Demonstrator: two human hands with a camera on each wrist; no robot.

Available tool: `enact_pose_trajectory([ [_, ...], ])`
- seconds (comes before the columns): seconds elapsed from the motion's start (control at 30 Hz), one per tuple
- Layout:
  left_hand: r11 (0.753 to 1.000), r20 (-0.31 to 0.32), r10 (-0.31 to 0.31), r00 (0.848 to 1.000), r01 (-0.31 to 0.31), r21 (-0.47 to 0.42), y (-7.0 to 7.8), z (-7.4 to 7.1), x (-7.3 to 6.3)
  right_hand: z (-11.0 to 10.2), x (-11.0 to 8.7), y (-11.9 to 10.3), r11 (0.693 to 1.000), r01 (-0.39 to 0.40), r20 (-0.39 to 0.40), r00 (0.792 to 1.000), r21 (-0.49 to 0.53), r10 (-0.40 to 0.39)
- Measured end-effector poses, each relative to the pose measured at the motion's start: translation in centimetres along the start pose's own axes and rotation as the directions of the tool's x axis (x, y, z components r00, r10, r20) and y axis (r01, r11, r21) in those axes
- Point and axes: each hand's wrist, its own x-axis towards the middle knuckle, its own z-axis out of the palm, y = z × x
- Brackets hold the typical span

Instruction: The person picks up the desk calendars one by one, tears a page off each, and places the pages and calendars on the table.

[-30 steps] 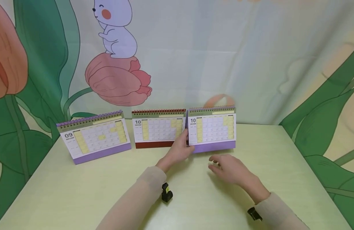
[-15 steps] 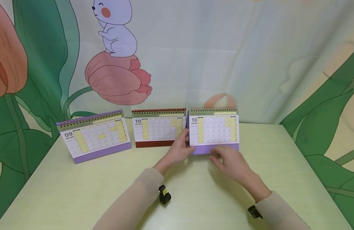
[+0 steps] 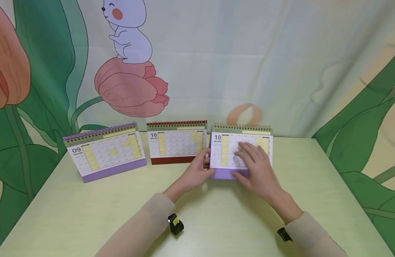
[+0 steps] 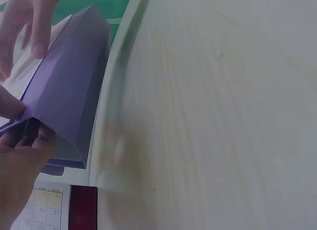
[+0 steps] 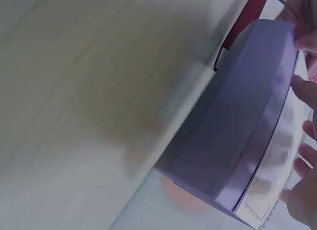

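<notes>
A purple desk calendar (image 3: 218, 151) showing month 10 is at the right of the row. My left hand (image 3: 195, 174) grips its lower left side, the thumb on the front and the fingers tucked into the hollow end of the stand, as the left wrist view shows. My right hand (image 3: 260, 173) lies over the calendar's page with its fingers spread, the thumb by the purple bottom strip. In the right wrist view the stand's purple base (image 5: 233, 111) faces the camera, and fingertips (image 5: 303, 91) are close along the page.
A dark red desk calendar (image 3: 175, 160), also on month 10, stands just left of the held one. Farther left stands a purple calendar (image 3: 107, 153) on month 09, turned at an angle. Behind the pale table (image 3: 72, 221) hangs a printed curtain (image 3: 200, 71).
The right calendar has come nearer to me and slightly right, leaning back more, with my left hand still gripping it. My right hand has moved up from below it onto its page, fingers spreading.
</notes>
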Motion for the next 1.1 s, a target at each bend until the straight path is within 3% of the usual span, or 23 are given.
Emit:
enact_pose_trajectory([
  [0.37,0.997,0.063,0.047,0.997,-0.043,-0.063,0.8,-1.0,-2.0,0.0,0.4,-0.6,0.998,0.052,0.048,0.997,0.022,-0.053],
  [0.53,0.997,0.074,0.054,0.996,-0.050,-0.065,1.1,-1.4,-3.0,0.0,0.5,-1.3,0.995,0.101,0.060,0.993,-0.016,-0.100],
  [0.83,0.994,0.072,0.040,0.997,-0.032,-0.104,1.4,-2.1,-4.8,-0.3,1.1,-2.7,0.977,0.199,0.056,0.979,-0.075,-0.195],
  [1.1,0.995,0.078,0.022,0.997,-0.014,-0.102,1.5,-2.4,-5.6,-0.3,1.4,-3.4,0.962,0.249,0.059,0.968,-0.112,-0.244],
])
